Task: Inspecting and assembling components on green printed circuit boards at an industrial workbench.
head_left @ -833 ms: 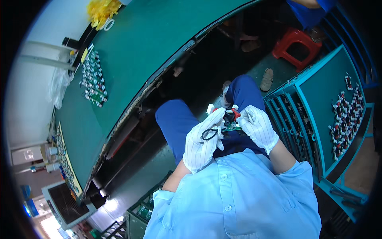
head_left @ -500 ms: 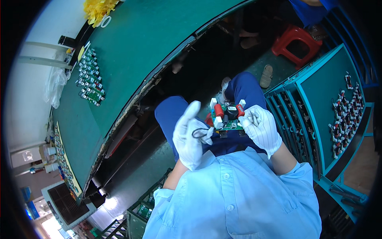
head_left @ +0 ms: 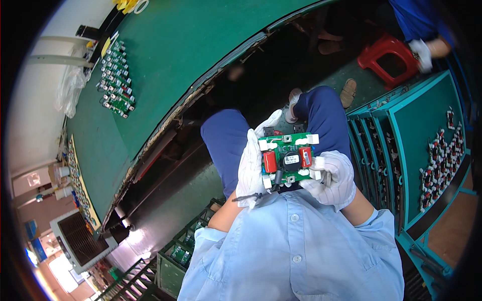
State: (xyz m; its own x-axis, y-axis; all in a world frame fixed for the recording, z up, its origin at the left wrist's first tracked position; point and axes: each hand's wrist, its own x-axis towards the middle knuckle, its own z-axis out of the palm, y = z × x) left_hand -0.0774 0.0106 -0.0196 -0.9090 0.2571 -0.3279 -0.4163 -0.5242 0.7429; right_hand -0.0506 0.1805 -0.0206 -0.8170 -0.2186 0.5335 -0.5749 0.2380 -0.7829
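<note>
Gloved left hand (head_left: 252, 170), right hand (head_left: 329, 178), gripping circuit board (head_left: 287, 159) edges, above lap

Colours, as seen over my lap:

- Circuit board (head_left: 287, 160): green, with two red blocks, a black round part and white corner pieces.
- My left hand (head_left: 252, 168) and right hand (head_left: 332, 178): white gloves with a fine grid weave.
- My shirt (head_left: 296, 251): pale blue, white buttons.
- My trousers (head_left: 226, 140): dark blue.
- Table (head_left: 186, 55): dark green top.
- Row of boards (head_left: 115, 80) on it: green with red and white specks.
- Stool (head_left: 389, 55): red.
- Rack (head_left: 422, 140): teal.
</note>
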